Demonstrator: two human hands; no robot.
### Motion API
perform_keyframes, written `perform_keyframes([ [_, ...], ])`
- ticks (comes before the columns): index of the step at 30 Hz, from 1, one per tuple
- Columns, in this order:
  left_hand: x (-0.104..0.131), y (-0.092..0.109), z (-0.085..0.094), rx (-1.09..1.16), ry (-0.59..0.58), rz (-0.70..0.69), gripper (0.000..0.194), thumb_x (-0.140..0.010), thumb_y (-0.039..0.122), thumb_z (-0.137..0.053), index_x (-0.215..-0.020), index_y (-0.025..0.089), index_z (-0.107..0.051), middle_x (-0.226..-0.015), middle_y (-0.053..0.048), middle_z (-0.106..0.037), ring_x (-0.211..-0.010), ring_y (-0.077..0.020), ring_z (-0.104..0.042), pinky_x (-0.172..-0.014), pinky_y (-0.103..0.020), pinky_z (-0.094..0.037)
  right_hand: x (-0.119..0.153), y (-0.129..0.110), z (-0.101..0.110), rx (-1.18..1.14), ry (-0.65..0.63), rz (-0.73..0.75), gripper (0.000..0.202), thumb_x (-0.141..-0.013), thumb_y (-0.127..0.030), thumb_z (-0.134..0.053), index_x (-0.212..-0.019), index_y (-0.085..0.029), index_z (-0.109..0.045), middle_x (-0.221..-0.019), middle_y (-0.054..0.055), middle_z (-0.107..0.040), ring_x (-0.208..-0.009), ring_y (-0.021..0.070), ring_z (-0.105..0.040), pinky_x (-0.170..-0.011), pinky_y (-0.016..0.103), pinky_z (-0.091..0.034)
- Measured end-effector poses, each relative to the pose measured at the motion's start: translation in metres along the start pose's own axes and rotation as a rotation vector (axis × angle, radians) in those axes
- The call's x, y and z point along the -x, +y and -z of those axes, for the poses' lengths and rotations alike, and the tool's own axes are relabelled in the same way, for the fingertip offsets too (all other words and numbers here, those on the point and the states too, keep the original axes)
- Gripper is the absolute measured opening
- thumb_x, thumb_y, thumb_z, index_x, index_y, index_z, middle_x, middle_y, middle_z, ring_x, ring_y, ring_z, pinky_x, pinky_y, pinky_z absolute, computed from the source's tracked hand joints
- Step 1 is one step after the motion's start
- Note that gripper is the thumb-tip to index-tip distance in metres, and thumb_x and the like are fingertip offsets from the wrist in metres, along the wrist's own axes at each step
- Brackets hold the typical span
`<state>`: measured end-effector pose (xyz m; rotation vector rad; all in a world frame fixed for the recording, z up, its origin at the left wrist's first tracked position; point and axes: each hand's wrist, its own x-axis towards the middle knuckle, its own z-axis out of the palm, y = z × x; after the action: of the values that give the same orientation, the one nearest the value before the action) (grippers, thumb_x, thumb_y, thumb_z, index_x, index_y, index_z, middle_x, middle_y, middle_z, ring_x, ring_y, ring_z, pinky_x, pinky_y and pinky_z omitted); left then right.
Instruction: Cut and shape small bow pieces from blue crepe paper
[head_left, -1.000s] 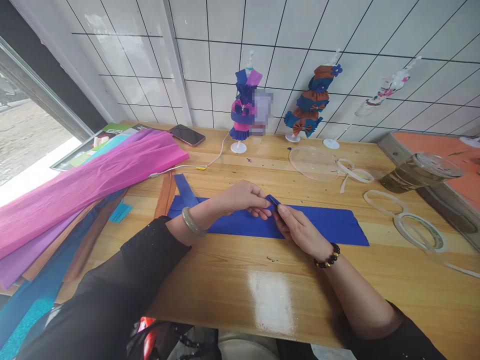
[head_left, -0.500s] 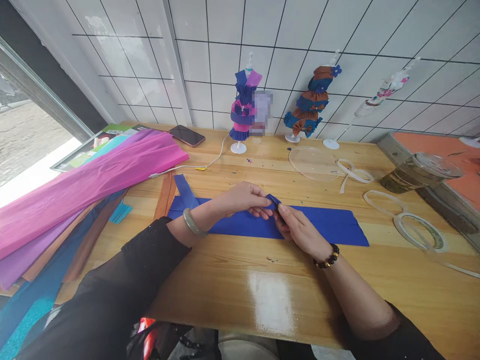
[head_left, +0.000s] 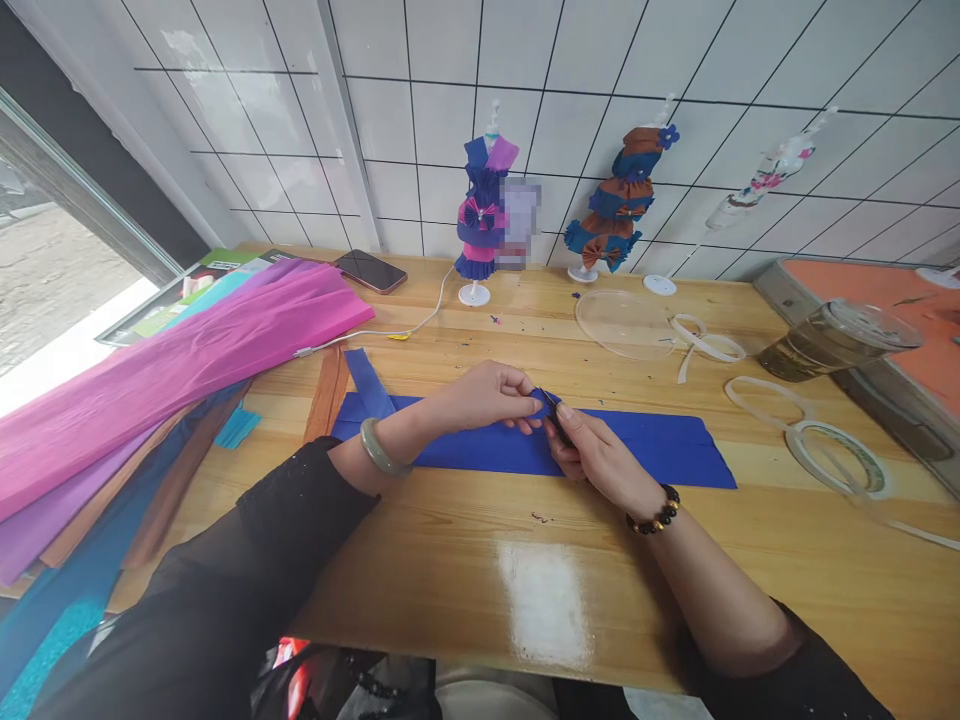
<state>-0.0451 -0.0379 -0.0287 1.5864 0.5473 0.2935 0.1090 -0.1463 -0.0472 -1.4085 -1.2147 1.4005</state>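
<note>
Over a long blue strip [head_left: 660, 446] lying flat on the wooden table, both my hands meet. Fingers of my left hand [head_left: 491, 395] are closed on a small blue piece [head_left: 538, 397]. My right hand [head_left: 592, 450] grips a small dark tool [head_left: 553, 404], its tip against the blue piece; it looks like small scissors, mostly hidden in the fingers. A narrower blue strip [head_left: 367, 382] lies across the left end of the long one.
Pink crepe paper [head_left: 247, 330] and other coloured sheets cover the left. Behind stand a phone [head_left: 373, 270], dressed figures [head_left: 480, 215] [head_left: 615, 205] and a clear disc [head_left: 622, 323]. To the right are a tape roll [head_left: 836, 460] and a cup [head_left: 829, 340].
The view has shifted very slightly. My hands stay nearly in the same place, with the dark tool at the small blue piece a little more visible.
</note>
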Motion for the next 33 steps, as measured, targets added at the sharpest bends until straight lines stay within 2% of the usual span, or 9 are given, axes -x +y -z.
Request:
perform_keyframes([
  [8,0.0010,0.0034,-0.0003,0.026,0.004,0.038,0.017,-0.074,0.027,-0.060,-0.071,0.011,-0.058,-0.073,-0.007,-0.068,-0.062,-0.0096,-0.063,-0.061,-0.021,-0.049,0.0009,-0.0019,-0.0007,0.066,0.031,0.023,0.043,-0.085,-0.059,-0.035,-0.070,-0.019,-0.041,-0.052,-0.007,-0.028,-0.043,0.0070,-0.024,-0.039,0.021,-0.021],
  [16,0.0021,0.0055,-0.0054,0.123,0.022,0.059,0.019,-0.074,0.029,-0.062,-0.072,0.011,-0.057,-0.074,-0.007,-0.068,-0.063,-0.0107,-0.063,-0.062,-0.024,-0.049,0.0013,-0.0039,-0.0030,-0.053,0.023,-0.011,0.041,-0.085,-0.057,-0.036,-0.070,-0.020,-0.041,-0.052,-0.008,-0.023,-0.042,0.0066,-0.020,-0.039,0.022,-0.017],
  [22,0.0021,0.0049,-0.0059,0.107,0.030,0.067,0.019,-0.074,0.028,-0.062,-0.072,0.010,-0.059,-0.070,-0.005,-0.066,-0.064,-0.0101,-0.063,-0.062,-0.022,-0.048,0.0009,-0.0041,-0.0026,-0.082,0.020,-0.016,0.042,-0.085,-0.059,-0.036,-0.070,-0.020,-0.040,-0.051,-0.008,-0.022,-0.041,0.0066,-0.018,-0.039,0.022,-0.016],
  [33,0.0014,0.0060,-0.0046,0.071,0.062,0.089,0.020,-0.073,0.029,-0.062,-0.073,0.010,-0.061,-0.073,-0.007,-0.068,-0.063,-0.0102,-0.062,-0.061,-0.022,-0.047,0.0006,-0.0031,-0.0045,0.056,0.060,0.018,0.044,-0.084,-0.061,-0.035,-0.069,-0.020,-0.041,-0.050,-0.007,-0.027,-0.041,0.0071,-0.023,-0.038,0.022,-0.020],
])
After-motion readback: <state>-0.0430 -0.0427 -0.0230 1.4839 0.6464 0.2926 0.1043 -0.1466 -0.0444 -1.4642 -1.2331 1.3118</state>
